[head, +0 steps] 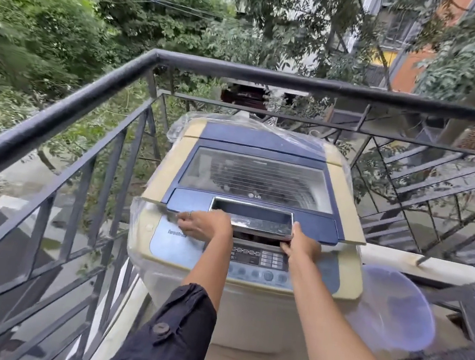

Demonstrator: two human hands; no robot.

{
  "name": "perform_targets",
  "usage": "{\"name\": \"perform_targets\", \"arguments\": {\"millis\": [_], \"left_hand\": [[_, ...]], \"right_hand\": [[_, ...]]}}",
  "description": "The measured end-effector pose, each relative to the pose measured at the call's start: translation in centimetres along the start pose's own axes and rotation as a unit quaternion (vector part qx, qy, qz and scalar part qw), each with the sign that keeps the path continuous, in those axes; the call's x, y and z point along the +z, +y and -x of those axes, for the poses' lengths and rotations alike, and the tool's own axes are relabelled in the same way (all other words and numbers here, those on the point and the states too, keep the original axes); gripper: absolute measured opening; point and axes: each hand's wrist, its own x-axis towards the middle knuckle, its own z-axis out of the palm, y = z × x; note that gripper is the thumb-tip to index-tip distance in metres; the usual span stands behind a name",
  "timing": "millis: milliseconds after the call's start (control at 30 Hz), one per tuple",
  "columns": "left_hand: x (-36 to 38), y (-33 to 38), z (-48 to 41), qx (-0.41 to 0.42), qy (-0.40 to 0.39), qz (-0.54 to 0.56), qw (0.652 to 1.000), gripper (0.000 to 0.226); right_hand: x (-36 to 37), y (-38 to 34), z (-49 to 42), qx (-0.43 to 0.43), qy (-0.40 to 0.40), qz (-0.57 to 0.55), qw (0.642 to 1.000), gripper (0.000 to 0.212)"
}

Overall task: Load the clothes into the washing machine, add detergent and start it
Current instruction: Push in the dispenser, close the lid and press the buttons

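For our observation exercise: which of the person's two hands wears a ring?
The left hand, gripping the lid's front edge left of the handle recess; the right hand shows none.

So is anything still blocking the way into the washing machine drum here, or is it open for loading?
The lid still covers the drum. Both hands, left and right, grip its front edge, raised only slightly above the control panel, leaving a narrow dark gap. Clear plastic wrap also drapes the washing machine.
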Motion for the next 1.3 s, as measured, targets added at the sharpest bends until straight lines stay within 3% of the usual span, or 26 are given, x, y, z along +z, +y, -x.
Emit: {"name": "perform_targets", "arguments": {"millis": [133, 233, 367, 567, 867, 1067, 1300], "left_hand": [[-0.2, -2.1, -0.2, 0.033, 0.016, -0.062, 0.997, 0.059], [-0.3, -3.1, -0.3, 0.078, -0.013, -0.11, 0.991, 0.06], [-0.6, -3.7, -0.6, 0.108, -0.033, -0.14, 0.984, 0.062], [-1.3, -4.3, -1.2, 0.141, -0.045, -0.163, 0.976, 0.063], [-1.4, -5.2, -1.9, 0.218, -0.067, -0.188, 0.955, 0.061], [-1.3, -5.6, -2.4, 0.311, -0.101, -0.209, 0.922, 0.043], [-1.2, -6.9, -2.8, 0.357, -0.106, -0.172, 0.912, 0.03]], "right_hand": [[-1.1, 0.3, 1.4, -0.049, 0.041, 0.131, 0.989, 0.033], [-0.1, -1.8, 0.9, -0.108, 0.063, 0.164, 0.979, 0.032], [0.5, -4.3, 1.1, -0.14, 0.066, 0.154, 0.976, 0.031], [0.0, -0.5, 1.9, -0.108, 0.071, 0.194, 0.972, 0.033], [-0.5, 1.0, 1.9, -0.108, 0.103, 0.145, 0.978, 0.027], [-1.3, 2.2, 2.8, -0.168, 0.124, 0.122, 0.97, 0.028], [-2.6, 4.1, 2.4, -0.239, 0.156, 0.155, 0.946, 0.036]]}}
